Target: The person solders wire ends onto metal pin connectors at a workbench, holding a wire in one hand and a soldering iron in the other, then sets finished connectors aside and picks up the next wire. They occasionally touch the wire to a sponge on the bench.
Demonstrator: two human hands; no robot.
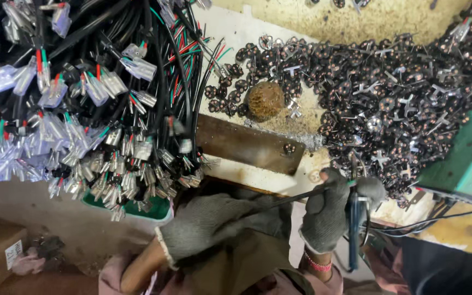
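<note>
Cluttered workbench (258, 33), wire bundles (83, 98), perhaps plug parts (389, 93)

Grey knit gloves (214, 224), perhaps pink wristband (318, 263)

Landmark: a rusty brown metal plate (249, 145) is lying on the worktable.
Left hand (214, 224): gloved in grey, it is resting just below the plate, pinching a thin black wire (285, 201).
Right hand (329, 210): gloved too, it is gripping a blue-handled tool (353, 229) below the plate's right end.
Wire bundle (83, 93): hanging left of the plate.
Small dark parts (389, 93): piling up right of the plate.
Brown lump (265, 101): sitting just above the plate.
</note>
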